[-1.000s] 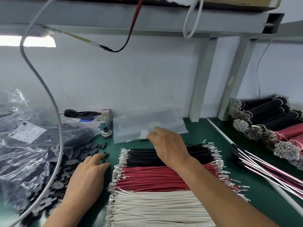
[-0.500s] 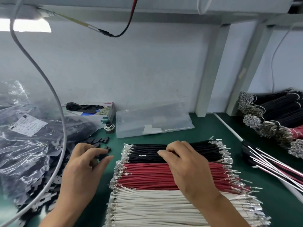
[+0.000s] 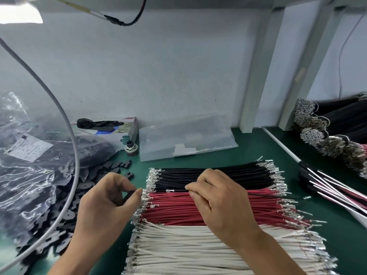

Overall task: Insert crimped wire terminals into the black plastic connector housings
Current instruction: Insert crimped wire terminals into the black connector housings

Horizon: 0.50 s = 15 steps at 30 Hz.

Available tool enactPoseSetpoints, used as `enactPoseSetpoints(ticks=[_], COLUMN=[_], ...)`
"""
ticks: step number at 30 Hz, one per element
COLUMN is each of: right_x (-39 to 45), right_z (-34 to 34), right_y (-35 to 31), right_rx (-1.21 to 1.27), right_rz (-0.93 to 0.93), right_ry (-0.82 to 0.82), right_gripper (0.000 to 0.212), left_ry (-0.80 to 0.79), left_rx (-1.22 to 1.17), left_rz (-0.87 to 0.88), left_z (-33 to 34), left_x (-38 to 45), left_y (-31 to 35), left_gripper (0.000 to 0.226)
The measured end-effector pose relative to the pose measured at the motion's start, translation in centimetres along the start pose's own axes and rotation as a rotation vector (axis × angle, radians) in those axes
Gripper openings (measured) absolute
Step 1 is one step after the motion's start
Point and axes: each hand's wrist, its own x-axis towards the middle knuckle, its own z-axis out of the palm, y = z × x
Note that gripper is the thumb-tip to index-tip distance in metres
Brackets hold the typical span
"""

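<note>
Left hand (image 3: 103,205): we see it pinching a black connector housing (image 3: 127,197) beside the wire rows.
Right hand (image 3: 220,201): we note it pinching one black wire (image 3: 176,190) lifted off the black row (image 3: 214,175).
Hands: apart.

I have just 1 view, from the head camera: it looks forward and down over the green counter (image 3: 248,147), close above both hands, facing the pale back wall (image 3: 158,76), wide-angle bending the edges.

A clear plastic bag (image 3: 186,139) lies on the green mat (image 3: 248,143) by the wall. Left of the bag stand a small spool (image 3: 131,148) and a cardboard box (image 3: 119,132) with black gloves (image 3: 99,124) on top.
</note>
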Motion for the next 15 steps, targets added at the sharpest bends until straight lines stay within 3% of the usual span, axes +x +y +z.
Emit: enactPoseSetpoints(ticks=[9, 15], right_x=[-0.2, -0.3], right_z=[0.2, 0.2], right_y=[-0.6, -0.4], right_rx=[0.044, 0.038], right_rz=[0.017, 0.026], right_ry=[-0.028, -0.045], right_gripper=[0.01, 0.008], left_ry=[-0.081, -0.114], left_rx=[-0.36, -0.23], left_rz=[-0.009, -0.077], left_z=[0.4, -1.7], left_x=[0.1, 1.0], left_y=[0.7, 0.5], left_gripper=[0.026, 0.053])
